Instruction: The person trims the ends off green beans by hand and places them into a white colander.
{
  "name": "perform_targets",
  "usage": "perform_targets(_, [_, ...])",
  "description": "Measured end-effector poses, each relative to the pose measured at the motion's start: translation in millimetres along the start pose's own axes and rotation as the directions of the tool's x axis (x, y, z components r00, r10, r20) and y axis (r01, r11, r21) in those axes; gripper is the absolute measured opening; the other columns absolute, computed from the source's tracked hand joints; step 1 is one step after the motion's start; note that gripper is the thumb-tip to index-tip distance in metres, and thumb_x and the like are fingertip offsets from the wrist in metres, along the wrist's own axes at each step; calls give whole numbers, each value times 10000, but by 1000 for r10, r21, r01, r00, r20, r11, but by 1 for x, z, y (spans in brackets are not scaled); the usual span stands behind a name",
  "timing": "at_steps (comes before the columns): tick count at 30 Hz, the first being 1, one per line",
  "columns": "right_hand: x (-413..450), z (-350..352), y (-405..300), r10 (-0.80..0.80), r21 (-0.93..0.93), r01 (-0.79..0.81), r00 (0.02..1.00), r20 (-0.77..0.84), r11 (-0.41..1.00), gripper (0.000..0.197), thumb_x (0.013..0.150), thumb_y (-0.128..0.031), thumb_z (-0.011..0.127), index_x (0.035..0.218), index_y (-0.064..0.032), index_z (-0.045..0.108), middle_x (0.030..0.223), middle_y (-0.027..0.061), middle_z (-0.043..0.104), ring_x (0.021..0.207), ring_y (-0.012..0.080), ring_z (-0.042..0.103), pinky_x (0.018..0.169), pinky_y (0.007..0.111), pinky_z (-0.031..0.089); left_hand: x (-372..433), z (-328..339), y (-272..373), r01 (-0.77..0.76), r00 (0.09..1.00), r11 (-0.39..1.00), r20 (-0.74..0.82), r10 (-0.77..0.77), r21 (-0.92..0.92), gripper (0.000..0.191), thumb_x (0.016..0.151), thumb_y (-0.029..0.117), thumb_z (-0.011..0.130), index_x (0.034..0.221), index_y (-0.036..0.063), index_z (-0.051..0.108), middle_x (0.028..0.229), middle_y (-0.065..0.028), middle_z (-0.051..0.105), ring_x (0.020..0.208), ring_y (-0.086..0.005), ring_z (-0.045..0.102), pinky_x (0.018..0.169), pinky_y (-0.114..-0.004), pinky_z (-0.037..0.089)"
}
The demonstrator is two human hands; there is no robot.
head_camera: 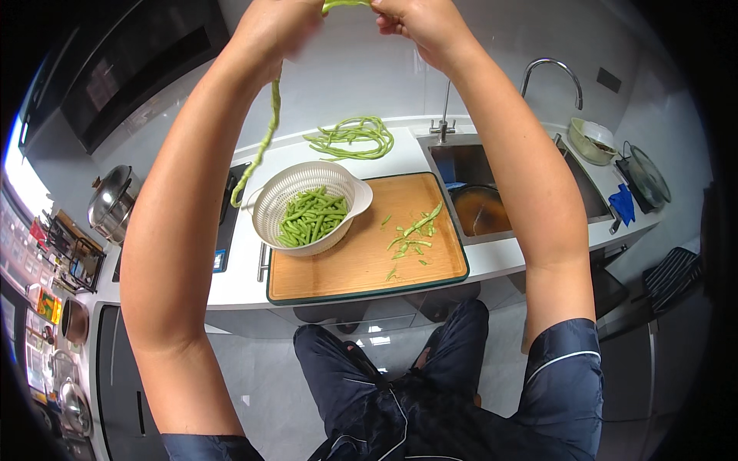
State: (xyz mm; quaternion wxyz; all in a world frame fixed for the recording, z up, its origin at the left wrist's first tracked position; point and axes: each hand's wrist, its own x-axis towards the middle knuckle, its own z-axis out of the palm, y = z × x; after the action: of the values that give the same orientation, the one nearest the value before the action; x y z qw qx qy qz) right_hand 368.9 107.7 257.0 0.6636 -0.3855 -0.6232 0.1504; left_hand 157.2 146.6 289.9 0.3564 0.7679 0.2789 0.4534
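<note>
Raised at the top edge of the view, my left hand (282, 26) grips a long green bean (272, 118), whose tail hangs down beside the colander. My right hand (418, 23) pinches the same bean's other stretch; both hands are partly cut off by the frame. Below them a white plastic colander (268, 216) holds short bean pieces (314, 216). It rests on the left part of a wooden cutting board (363, 265) with a dark green rim. Bean scraps (415, 233) lie on the board's right side. Whole long beans (354, 138) are heaped behind the board.
A sink (475, 144) with a dark pan (481, 210) of brownish liquid is at right, under a curved faucet (550, 62). Farther right are a pale green bowl (588, 151), a blue cloth (621, 204) and a glass lid (648, 173). A steel pot (112, 199) stands at left.
</note>
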Motion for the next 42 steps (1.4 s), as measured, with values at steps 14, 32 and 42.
perform_targets(14, [-16, 13, 2, 77, -117, -66, 993, 92, 991, 181, 954, -95, 664, 1055, 55, 679, 872, 120, 718, 803, 198, 705, 776, 332, 591, 6, -11, -79, -122, 990, 983, 46, 130, -135, 234, 914, 228, 615, 892, 7, 688, 685, -4, 580, 545, -83, 449, 508, -270, 357])
perform_targets(32, [5, 107, 10, 19, 147, -56, 970, 242, 988, 249, 1006, -211, 722, 1041, 35, 708, 880, 88, 730, 725, 120, 667, 686, 278, 595, -27, -16, -122, 56, 998, 772, 49, -33, -633, 137, 964, 171, 565, 1013, 53, 613, 810, -4, 577, 628, -93, 490, 582, -234, 403])
perform_targets(42, [1, 122, 20, 54, 236, -85, 989, 138, 968, 249, 1012, -206, 713, 1049, 40, 696, 862, 75, 713, 706, 119, 667, 678, 273, 599, -22, -53, -110, 214, 971, 851, 197, -134, -479, 118, 872, 162, 553, 878, 51, 592, 701, -4, 524, 543, -98, 413, 505, -256, 328])
